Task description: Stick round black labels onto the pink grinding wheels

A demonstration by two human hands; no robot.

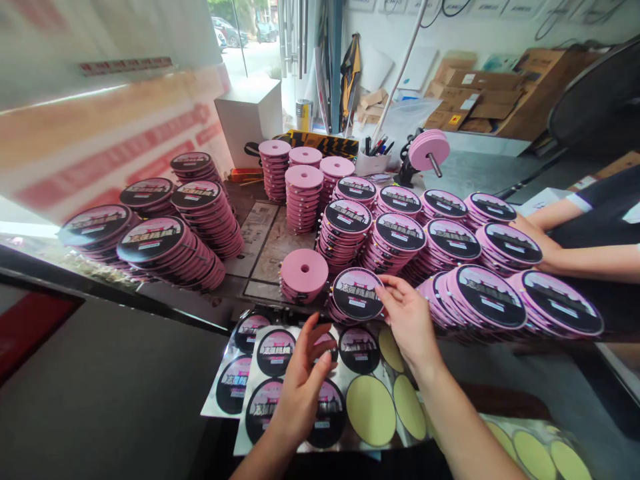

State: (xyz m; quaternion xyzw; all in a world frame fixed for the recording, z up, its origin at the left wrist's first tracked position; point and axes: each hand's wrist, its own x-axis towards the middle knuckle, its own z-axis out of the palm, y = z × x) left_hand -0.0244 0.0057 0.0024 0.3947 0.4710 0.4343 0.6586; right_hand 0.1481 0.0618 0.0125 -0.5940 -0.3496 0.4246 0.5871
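My right hand is at the right edge of a pink foam spool that bears a round black-and-pink printed sticker, thumb and fingers closed on its rim. My left hand, fingers apart and holding nothing, hovers over a sheet of round stickers. Several stickers are still on that sheet; pale yellow circles show where others have come off. Just left of the stickered spool sits a short stack of plain pink spools with a centre hole. A second sticker sheet lies partly underneath.
Stacks of stickered spools fill the right side, others the left. Plain pink stacks stand behind. Farther back are a pen holder and a spindle carrying pink discs. Another person's arms reach in from the right.
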